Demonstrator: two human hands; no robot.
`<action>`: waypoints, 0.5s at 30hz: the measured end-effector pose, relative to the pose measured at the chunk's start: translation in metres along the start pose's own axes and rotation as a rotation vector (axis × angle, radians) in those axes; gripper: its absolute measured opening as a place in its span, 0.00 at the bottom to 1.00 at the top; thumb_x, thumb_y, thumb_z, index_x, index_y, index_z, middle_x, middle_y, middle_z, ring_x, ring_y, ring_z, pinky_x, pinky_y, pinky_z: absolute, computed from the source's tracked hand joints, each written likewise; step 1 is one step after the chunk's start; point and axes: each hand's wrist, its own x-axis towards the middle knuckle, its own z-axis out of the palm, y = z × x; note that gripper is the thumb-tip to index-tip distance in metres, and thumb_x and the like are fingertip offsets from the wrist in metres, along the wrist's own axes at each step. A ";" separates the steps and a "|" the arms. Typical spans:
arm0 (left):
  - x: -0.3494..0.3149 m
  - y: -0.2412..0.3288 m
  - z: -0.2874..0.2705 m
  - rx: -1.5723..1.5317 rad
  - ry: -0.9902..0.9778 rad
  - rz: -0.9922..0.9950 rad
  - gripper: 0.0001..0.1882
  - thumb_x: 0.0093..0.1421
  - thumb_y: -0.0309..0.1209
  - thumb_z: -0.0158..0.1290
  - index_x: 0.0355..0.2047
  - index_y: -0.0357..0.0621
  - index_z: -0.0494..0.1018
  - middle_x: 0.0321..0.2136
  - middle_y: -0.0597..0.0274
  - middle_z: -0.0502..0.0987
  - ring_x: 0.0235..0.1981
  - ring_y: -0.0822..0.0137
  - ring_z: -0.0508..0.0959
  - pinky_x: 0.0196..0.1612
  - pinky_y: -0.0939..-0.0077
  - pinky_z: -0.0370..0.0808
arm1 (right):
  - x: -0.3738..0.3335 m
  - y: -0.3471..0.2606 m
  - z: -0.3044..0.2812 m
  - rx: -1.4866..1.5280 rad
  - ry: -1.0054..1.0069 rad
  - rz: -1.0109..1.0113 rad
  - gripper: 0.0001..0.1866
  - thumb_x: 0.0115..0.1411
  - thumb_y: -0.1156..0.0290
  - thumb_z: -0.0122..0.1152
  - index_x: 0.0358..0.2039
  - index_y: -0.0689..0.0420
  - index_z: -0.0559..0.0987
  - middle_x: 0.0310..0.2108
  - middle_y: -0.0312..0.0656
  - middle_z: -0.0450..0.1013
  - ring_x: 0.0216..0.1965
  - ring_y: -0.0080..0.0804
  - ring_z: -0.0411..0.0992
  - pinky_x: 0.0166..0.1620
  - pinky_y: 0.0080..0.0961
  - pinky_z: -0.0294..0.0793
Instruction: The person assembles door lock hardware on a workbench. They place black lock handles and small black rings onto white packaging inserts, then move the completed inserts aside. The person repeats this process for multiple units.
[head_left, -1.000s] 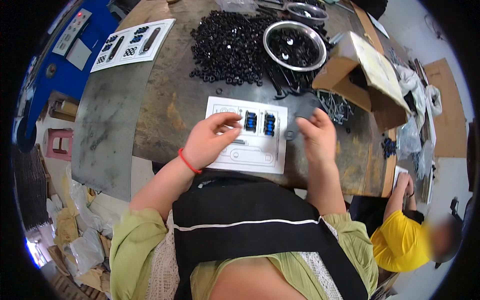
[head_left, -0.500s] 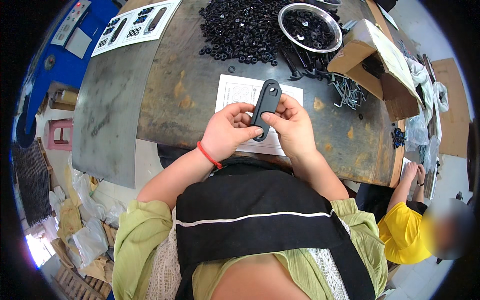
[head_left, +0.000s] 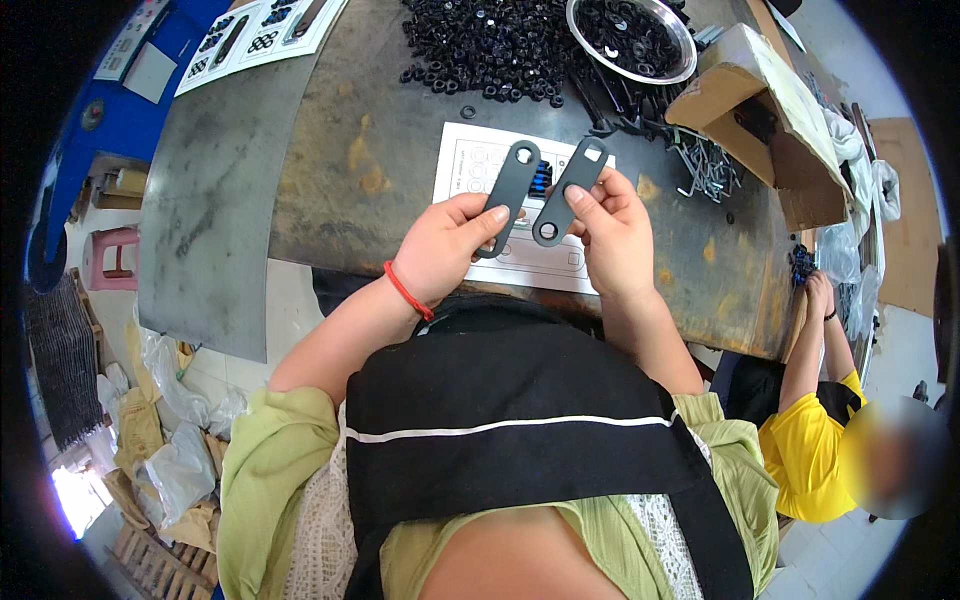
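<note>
Grey plates [head_left: 514, 182], each partly hidden behind fingers [head_left: 590, 209]

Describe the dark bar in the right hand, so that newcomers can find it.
On the big table lies a white printed sheet. Over that sheet, the right hand grips the dark bar; the other bar is in the left hand, whose wrist wears a red band.

bright light; glare [head_left: 82, 502] lower left; fisheye bowing (corners black); co-worker's head [head_left: 893, 458] blurred
</note>
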 end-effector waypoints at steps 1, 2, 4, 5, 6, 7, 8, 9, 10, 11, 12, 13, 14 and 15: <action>-0.001 0.004 0.001 -0.008 0.004 -0.019 0.15 0.69 0.35 0.49 0.45 0.38 0.79 0.23 0.76 0.68 0.26 0.80 0.65 0.31 0.85 0.62 | 0.000 -0.001 -0.001 0.022 -0.002 -0.005 0.10 0.64 0.77 0.56 0.46 0.62 0.74 0.35 0.38 0.77 0.33 0.20 0.75 0.33 0.18 0.77; -0.002 0.006 0.001 -0.016 0.008 -0.038 0.15 0.69 0.36 0.49 0.45 0.38 0.79 0.22 0.76 0.66 0.25 0.80 0.64 0.30 0.85 0.61 | -0.001 -0.001 -0.002 0.067 0.016 -0.015 0.10 0.64 0.77 0.56 0.46 0.62 0.74 0.35 0.38 0.77 0.33 0.21 0.75 0.34 0.19 0.78; -0.003 0.006 -0.001 -0.032 -0.025 -0.046 0.15 0.68 0.35 0.49 0.46 0.39 0.78 0.26 0.71 0.74 0.26 0.80 0.66 0.32 0.84 0.63 | -0.001 -0.002 -0.003 0.161 0.041 -0.046 0.10 0.65 0.77 0.56 0.46 0.62 0.74 0.35 0.39 0.77 0.34 0.21 0.76 0.35 0.20 0.79; -0.004 0.006 0.002 -0.032 -0.026 -0.035 0.14 0.68 0.35 0.50 0.46 0.39 0.78 0.27 0.70 0.76 0.26 0.80 0.66 0.32 0.85 0.64 | -0.004 -0.006 -0.001 0.198 0.033 -0.087 0.09 0.65 0.77 0.56 0.45 0.63 0.75 0.35 0.40 0.77 0.34 0.23 0.76 0.37 0.23 0.80; -0.004 0.006 0.003 -0.033 -0.026 -0.025 0.14 0.68 0.35 0.50 0.46 0.39 0.77 0.29 0.68 0.78 0.27 0.80 0.67 0.33 0.85 0.65 | -0.005 -0.008 0.001 0.197 0.047 -0.121 0.09 0.65 0.77 0.56 0.44 0.63 0.75 0.35 0.40 0.77 0.34 0.23 0.76 0.37 0.24 0.80; -0.004 0.004 0.002 -0.027 -0.045 -0.002 0.14 0.68 0.34 0.50 0.47 0.38 0.76 0.31 0.66 0.79 0.27 0.80 0.68 0.33 0.84 0.66 | -0.006 -0.009 0.003 0.197 0.062 -0.156 0.08 0.64 0.77 0.57 0.44 0.63 0.75 0.35 0.40 0.77 0.35 0.24 0.76 0.37 0.24 0.80; -0.002 0.003 0.000 -0.021 -0.064 0.021 0.14 0.67 0.33 0.50 0.49 0.38 0.74 0.33 0.64 0.80 0.28 0.80 0.69 0.34 0.84 0.66 | -0.007 -0.009 0.004 0.197 0.076 -0.191 0.08 0.64 0.77 0.57 0.43 0.63 0.76 0.34 0.40 0.77 0.35 0.24 0.76 0.37 0.25 0.80; -0.002 0.002 -0.001 -0.016 -0.086 0.044 0.15 0.67 0.32 0.50 0.50 0.38 0.73 0.34 0.63 0.81 0.29 0.79 0.70 0.34 0.84 0.67 | -0.007 -0.007 0.000 0.186 0.076 -0.209 0.07 0.63 0.77 0.59 0.41 0.63 0.77 0.34 0.39 0.77 0.35 0.23 0.76 0.39 0.22 0.78; -0.002 0.002 0.000 -0.042 -0.088 0.046 0.15 0.67 0.32 0.50 0.51 0.38 0.71 0.34 0.63 0.81 0.30 0.79 0.72 0.35 0.84 0.68 | -0.008 -0.006 0.000 0.144 0.085 -0.241 0.07 0.63 0.77 0.59 0.41 0.63 0.77 0.33 0.39 0.77 0.34 0.23 0.75 0.39 0.21 0.77; -0.003 0.002 0.002 -0.069 -0.090 0.048 0.16 0.67 0.31 0.50 0.52 0.38 0.69 0.34 0.63 0.81 0.31 0.78 0.73 0.35 0.83 0.69 | -0.009 -0.005 -0.001 0.102 0.093 -0.274 0.07 0.62 0.78 0.60 0.41 0.63 0.77 0.33 0.38 0.77 0.34 0.22 0.75 0.40 0.20 0.77; -0.004 0.002 0.003 -0.095 -0.092 0.050 0.17 0.67 0.30 0.50 0.54 0.38 0.67 0.34 0.63 0.81 0.32 0.78 0.74 0.35 0.83 0.69 | -0.009 -0.005 0.000 0.060 0.101 -0.306 0.07 0.61 0.78 0.61 0.41 0.63 0.78 0.33 0.38 0.77 0.34 0.22 0.75 0.40 0.20 0.76; -0.004 0.003 0.002 -0.104 -0.121 0.035 0.18 0.67 0.29 0.49 0.55 0.37 0.65 0.35 0.62 0.80 0.33 0.77 0.75 0.36 0.82 0.71 | -0.010 -0.003 0.006 0.064 0.114 -0.375 0.09 0.60 0.80 0.62 0.42 0.64 0.78 0.33 0.36 0.77 0.34 0.21 0.74 0.41 0.19 0.74; -0.004 0.004 0.001 -0.114 -0.149 0.020 0.19 0.67 0.28 0.48 0.56 0.37 0.64 0.36 0.61 0.80 0.35 0.76 0.77 0.37 0.81 0.72 | -0.014 -0.007 0.011 -0.017 0.099 -0.401 0.11 0.56 0.86 0.61 0.41 0.63 0.80 0.35 0.38 0.78 0.39 0.24 0.75 0.44 0.23 0.75; -0.004 0.005 0.000 -0.122 -0.177 0.006 0.20 0.67 0.27 0.47 0.58 0.37 0.62 0.37 0.60 0.80 0.37 0.74 0.78 0.39 0.80 0.74 | -0.013 -0.008 0.014 -0.163 0.001 -0.539 0.13 0.53 0.88 0.60 0.39 0.62 0.81 0.36 0.39 0.78 0.43 0.28 0.75 0.46 0.24 0.75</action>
